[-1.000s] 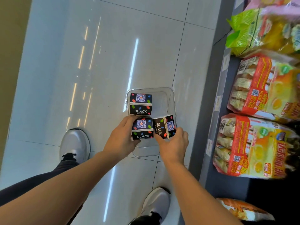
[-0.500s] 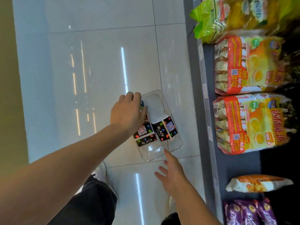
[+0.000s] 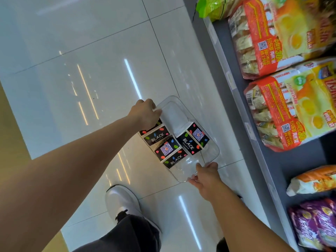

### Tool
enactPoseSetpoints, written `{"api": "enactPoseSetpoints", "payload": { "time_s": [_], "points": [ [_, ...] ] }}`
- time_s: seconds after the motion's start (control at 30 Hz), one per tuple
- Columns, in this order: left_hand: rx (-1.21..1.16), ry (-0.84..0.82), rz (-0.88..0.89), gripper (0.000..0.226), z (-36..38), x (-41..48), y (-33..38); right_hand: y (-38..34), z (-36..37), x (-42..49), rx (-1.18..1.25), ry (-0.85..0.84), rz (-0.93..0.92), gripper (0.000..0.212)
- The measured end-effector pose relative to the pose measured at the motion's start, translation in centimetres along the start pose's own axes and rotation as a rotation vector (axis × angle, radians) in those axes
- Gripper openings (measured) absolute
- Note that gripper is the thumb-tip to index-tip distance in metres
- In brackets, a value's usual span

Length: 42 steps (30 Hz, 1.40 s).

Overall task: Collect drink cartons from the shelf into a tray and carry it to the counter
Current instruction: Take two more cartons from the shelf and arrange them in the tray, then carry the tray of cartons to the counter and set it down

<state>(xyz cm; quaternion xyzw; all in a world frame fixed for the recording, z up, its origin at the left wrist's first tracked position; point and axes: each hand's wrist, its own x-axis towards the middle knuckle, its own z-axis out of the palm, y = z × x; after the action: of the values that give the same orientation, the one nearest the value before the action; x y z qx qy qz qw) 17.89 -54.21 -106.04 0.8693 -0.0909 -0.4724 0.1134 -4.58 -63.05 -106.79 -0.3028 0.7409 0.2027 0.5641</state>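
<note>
The clear tray (image 3: 211, 151) sits on the white floor (image 3: 91, 70) with 3 black cartons (image 3: 193, 140) inside. The left hand (image 3: 146, 113), earlier over the cartons, now grips the rim at 11 o'clock. The right hand (image 3: 206, 176), open and apart from it 0.5 s ago, now clamps the 5 o'clock edge (snack bags (image 3: 283, 110) fill the shelf at 3 o'clock).

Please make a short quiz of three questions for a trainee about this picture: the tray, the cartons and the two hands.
1. How many black drink cartons are in the clear tray?
2. True or false: the tray stands on the shelf.
3. Which hand has its grip on the tray end nearer the person: A) left hand B) right hand?

Key: 1. Three. 2. False, it is on the floor. 3. B.
</note>
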Motion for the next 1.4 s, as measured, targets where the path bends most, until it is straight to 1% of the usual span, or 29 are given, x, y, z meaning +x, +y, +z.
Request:
{"api": "enactPoseSetpoints", "payload": {
  "time_s": [0.1, 0.17, 0.27, 0.4, 0.5, 0.63, 0.73, 0.83, 0.93, 1.0, 1.07, 1.17, 1.23, 1.27, 1.33, 1.4],
  "points": [
    [-0.097, -0.003, -0.029, 0.034, 0.1, -0.5, -1.5, -0.5, -0.5, 0.4, -0.114, 0.031, -0.088, 0.029],
    [-0.15, 0.014, -0.057, 0.028, 0.3, -1.9, -2.8, -0.5, -0.8, 0.2, -0.221, 0.067, -0.168, 0.024],
    [-0.197, 0.059, -0.103, 0.026, 0.3, -4.6, -4.0, -1.1, -1.1, -0.9, -0.351, 0.129, -0.278, 0.017],
    [-0.284, 0.1, -0.236, 0.028, -0.9, -8.2, -4.8, -2.4, -1.0, -4.4, -0.518, 0.163, -0.479, 0.01],
    [-0.37, 0.158, -0.279, 0.028, -3.0, -12.2, -5.2, -4.1, -1.3, -9.1, -0.646, 0.151, -0.631, 0.01],
    [-0.489, 0.236, -0.247, 0.024, -6.8, -18.9, -5.2, -7.1, -2.1, -16.6, -0.795, 0.149, -0.85, 0.01],
    [-0.449, 0.333, -0.197, 0.024, -10.5, -24.6, -3.9, -9.6, -3.1, -23.6, -0.855, 0.151, -0.998, 0.003],
    [-0.399, 0.424, -0.143, 0.024, -15.0, -31.7, -1.5, -11.3, -5.1, -32.2, -0.877, 0.171, -1.079, 0.003],
    [-0.388, 0.518, -0.083, 0.025, -19.9, -39.4, 1.2, -12.8, -7.6, -40.8, -0.858, 0.179, -1.191, 0.013],
    [-0.382, 0.582, -0.047, 0.023, -22.7, -45.1, 3.2, -13.1, -10.1, -47.0, -0.841, 0.172, -1.264, 0.018],
    [-0.359, 0.656, -0.02, 0.026, -25.0, -50.8, 5.1, -13.2, -12.7, -53.1, -0.832, 0.156, -1.344, 0.022],
    [-0.34, 0.751, 0.028, 0.029, -27.6, -58.4, 7.2, -12.6, -16.9, -61.1, -0.809, 0.202, -1.435, 0.019],
    [-0.341, 0.776, 0.049, 0.026, -28.9, -63.0, 8.7, -11.4, -19.5, -65.5, -0.777, 0.202, -1.45, 0.012],
    [-0.352, 0.776, 0.064, 0.026, -29.4, -64.9, 9.4, -10.7, -20.5, -67.2, -0.766, 0.201, -1.457, 0.013],
    [-0.342, 0.77, 0.1, 0.024, -31.1, -68.8, 10.8, -9.3, -22.7, -70.8, -0.71, 0.232, -1.482, 0.023],
    [-0.317, 0.763, 0.135, 0.025, -32.1, -71.5, 11.7, -7.6, -24.5, -73.8, -0.665, 0.26, -1.471, 0.022]
  ]
}}
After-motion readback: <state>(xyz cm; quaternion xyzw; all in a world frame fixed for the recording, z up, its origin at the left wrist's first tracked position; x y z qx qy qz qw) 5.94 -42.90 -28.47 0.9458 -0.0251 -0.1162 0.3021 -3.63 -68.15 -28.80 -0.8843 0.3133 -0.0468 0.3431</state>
